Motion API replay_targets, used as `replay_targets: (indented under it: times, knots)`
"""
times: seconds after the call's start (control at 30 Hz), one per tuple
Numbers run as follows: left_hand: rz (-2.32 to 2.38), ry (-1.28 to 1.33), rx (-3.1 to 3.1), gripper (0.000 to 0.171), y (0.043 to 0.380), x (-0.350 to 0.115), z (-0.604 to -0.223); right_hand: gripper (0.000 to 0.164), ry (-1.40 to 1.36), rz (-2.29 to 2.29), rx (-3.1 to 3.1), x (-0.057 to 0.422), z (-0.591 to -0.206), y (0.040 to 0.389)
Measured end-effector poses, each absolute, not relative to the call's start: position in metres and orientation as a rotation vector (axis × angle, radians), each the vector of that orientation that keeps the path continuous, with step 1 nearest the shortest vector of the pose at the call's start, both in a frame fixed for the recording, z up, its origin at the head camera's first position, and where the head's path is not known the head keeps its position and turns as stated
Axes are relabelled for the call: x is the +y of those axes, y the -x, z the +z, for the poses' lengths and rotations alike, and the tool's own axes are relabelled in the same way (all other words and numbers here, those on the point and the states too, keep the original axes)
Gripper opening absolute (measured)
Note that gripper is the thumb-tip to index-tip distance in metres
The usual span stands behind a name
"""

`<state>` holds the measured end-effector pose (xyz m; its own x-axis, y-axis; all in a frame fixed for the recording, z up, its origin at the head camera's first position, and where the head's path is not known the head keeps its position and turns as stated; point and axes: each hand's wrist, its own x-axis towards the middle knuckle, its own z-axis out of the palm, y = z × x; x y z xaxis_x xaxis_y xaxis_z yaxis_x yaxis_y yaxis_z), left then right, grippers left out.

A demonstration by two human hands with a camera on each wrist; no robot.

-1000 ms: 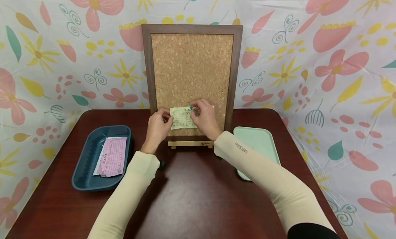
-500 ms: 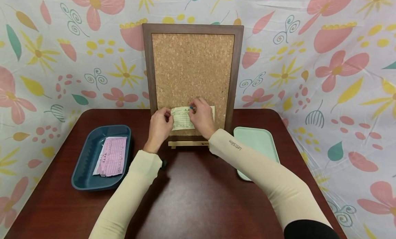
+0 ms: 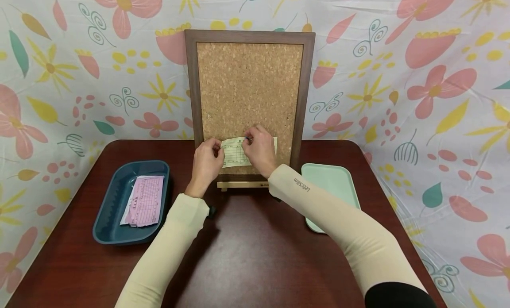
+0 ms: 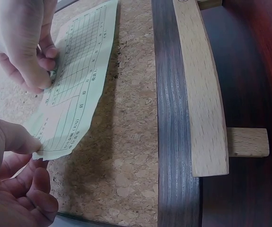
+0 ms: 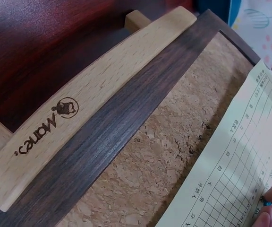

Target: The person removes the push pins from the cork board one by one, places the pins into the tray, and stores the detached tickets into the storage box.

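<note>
A pale green printed receipt slip (image 3: 233,154) lies against the lower part of a framed cork board (image 3: 251,86). My left hand (image 3: 206,164) pinches the slip's left end between thumb and fingers, plain in the left wrist view, where that end of the slip (image 4: 74,111) stands off the cork. At the slip's upper edge, near its middle, my right hand (image 3: 260,151) pinches a small blue push pin (image 5: 268,204). Most of the pin is hidden by the fingertips. The right hand covers part of the slip in the head view.
The board leans on a light wooden stand (image 3: 239,184) on a dark red table (image 3: 247,246). A blue tray (image 3: 104,210) with pink and white slips (image 3: 146,202) stands at left. At right, a pale green tray (image 3: 330,179) is partly behind the right sleeve.
The right hand has shifted slightly left and closer over the slip's upper edge, so less of the blue pin shows. The left hand keeps hold of the slip's left end.
</note>
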<state>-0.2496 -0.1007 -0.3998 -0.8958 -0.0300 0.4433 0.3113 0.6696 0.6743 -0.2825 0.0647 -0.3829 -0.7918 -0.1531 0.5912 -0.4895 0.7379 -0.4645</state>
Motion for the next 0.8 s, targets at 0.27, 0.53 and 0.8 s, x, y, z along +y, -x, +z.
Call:
replay_targets:
  times: [0.27, 0.53, 0.8]
  knots:
    - [-1.113, 0.210, -2.473, 0.007, 0.250, -0.101, -0.399, 0.008, -0.522, 0.893, -2.397, 0.068, -0.384, 0.283]
    - [-1.145, 0.190, -2.473, 0.011, 0.250, -0.105, -0.399, 0.007, -0.700, 0.971, -2.329, 0.082, -0.389, 0.284]
    - [-1.166, 0.155, -2.435, 0.012, 0.251, -0.111, -0.398, 0.008, -0.786, 0.996, -2.275, 0.097, -0.390, 0.282]
